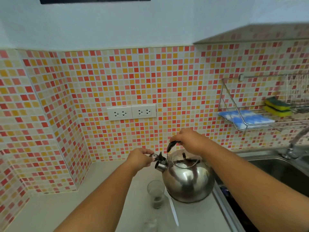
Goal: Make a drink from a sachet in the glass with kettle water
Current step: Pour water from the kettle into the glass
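Head view, lower centre: the right hand [189, 139] grips the steel kettle [188, 178] by its handle while the left hand [140, 158] pinches its spout cap [154, 157]. The glass [156, 193] below already holds dark powder; pouring and stirring appear to remain.

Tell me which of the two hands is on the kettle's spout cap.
The left hand pinches the spout cap; the right hand grips the kettle handle above.
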